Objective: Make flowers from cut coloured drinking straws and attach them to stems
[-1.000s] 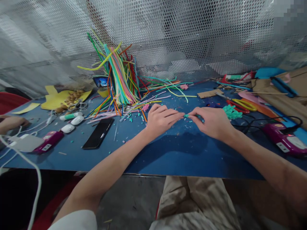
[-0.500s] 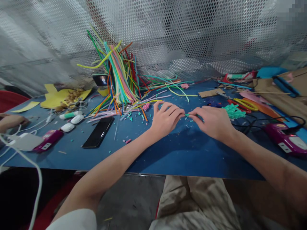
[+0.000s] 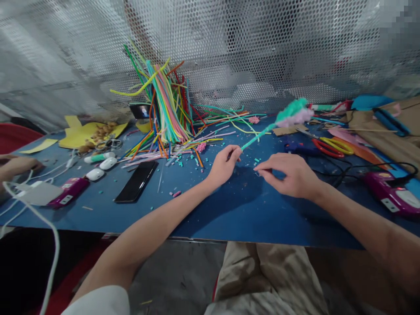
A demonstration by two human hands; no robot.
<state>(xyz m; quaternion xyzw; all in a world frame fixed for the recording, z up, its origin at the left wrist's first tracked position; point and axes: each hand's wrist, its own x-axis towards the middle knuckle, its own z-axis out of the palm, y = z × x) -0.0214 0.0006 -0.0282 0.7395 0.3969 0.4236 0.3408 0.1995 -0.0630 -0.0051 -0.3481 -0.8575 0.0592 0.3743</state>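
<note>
My left hand (image 3: 225,165) is closed around the lower end of a green pipe-cleaner stem (image 3: 257,139). The stem slants up to the right above the table and carries a fuzzy green and pale pink pipe-cleaner flower (image 3: 293,113), blurred by motion. To its right, my right hand (image 3: 288,175) hovers apart from the stem, thumb and index fingertips drawn together in a pinch. Whatever tiny thing may be between those fingertips is too small to make out. Small green clippings (image 3: 257,160) lie on the blue table (image 3: 210,214) between and beyond the hands.
A tall bundle of coloured pipe cleaners (image 3: 167,105) stands at the back left. Nearer lies a black phone (image 3: 136,181). Scissors with red and yellow handles (image 3: 334,146), a blue glue gun (image 3: 300,148) and a purple power strip (image 3: 390,192) are on the right. Another person's hand (image 3: 19,165) shows far left.
The green pipe-cleaner piece has swung up and rightward in my left hand, its flower now raised. My right hand has come off the stem's end and sits slightly lower.
</note>
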